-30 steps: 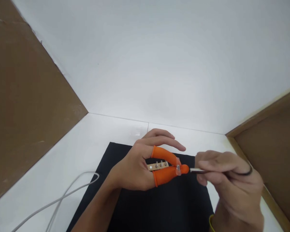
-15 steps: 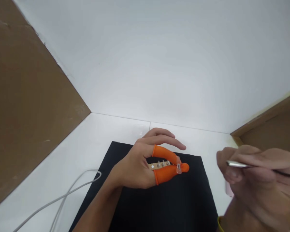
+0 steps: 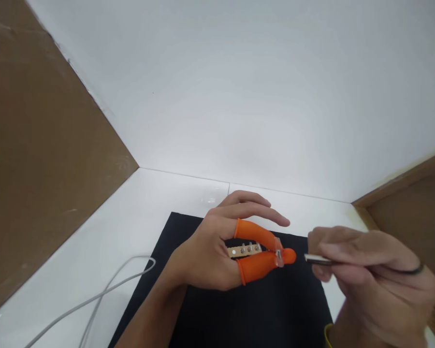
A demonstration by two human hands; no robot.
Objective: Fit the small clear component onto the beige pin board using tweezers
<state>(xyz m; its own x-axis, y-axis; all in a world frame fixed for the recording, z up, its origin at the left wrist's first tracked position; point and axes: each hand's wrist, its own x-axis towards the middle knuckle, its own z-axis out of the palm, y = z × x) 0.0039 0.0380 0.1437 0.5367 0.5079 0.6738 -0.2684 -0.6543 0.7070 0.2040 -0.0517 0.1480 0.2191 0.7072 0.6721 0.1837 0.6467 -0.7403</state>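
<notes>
left hand [image 3: 217, 249]: thumb, forefinger pinched | right hand [image 3: 369, 275]: fingers curled in grip

Your hands meet over the mat [image 3: 217, 314].
Strip [image 3: 244, 250] in your left hand [image 3: 210, 251]; tool [image 3: 317, 259] just right; cable [image 3: 94, 299] left on the worktop [image 3: 137, 203].

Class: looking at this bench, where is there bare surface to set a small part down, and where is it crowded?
Bare white table lies between the black mat and the back wall, and left of the mat around the grey cable. The mat's near part is free. It is crowded where the left hand pinches a small strip and the right hand holds a metal tool.
</notes>
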